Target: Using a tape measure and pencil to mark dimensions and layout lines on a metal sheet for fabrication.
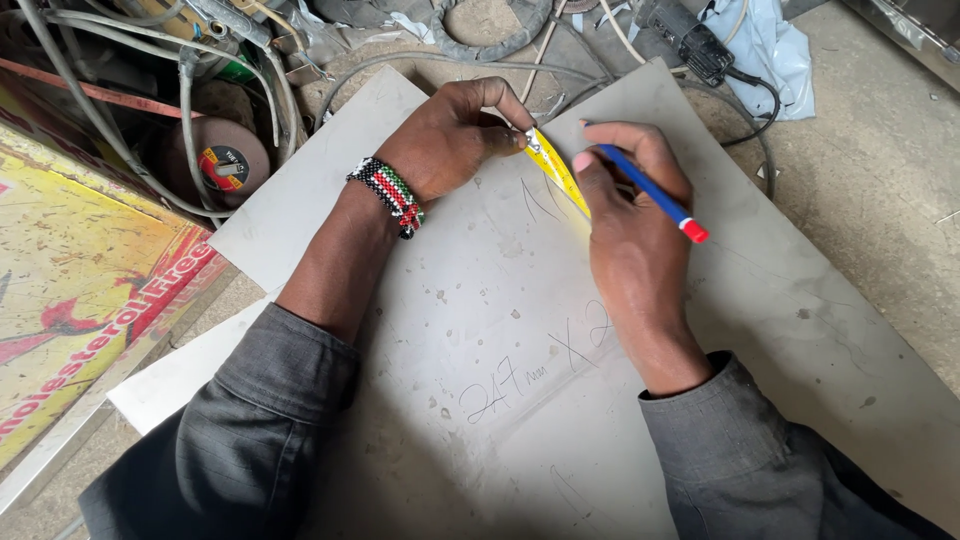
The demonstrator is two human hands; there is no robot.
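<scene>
A large pale grey sheet lies flat in front of me, with handwritten pen marks on it. My left hand, with a beaded bracelet on the wrist, pinches the end of a yellow tape measure against the sheet near its far corner. My right hand presses on the tape a little nearer to me and grips a blue pen with a red cap. The tape runs between the two hands; its far part is hidden under my right hand.
Tangled cables and hoses and a round grinding disc lie at the upper left. A yellow and red printed board stands on the left. A black power tool and crumpled plastic sit beyond the sheet.
</scene>
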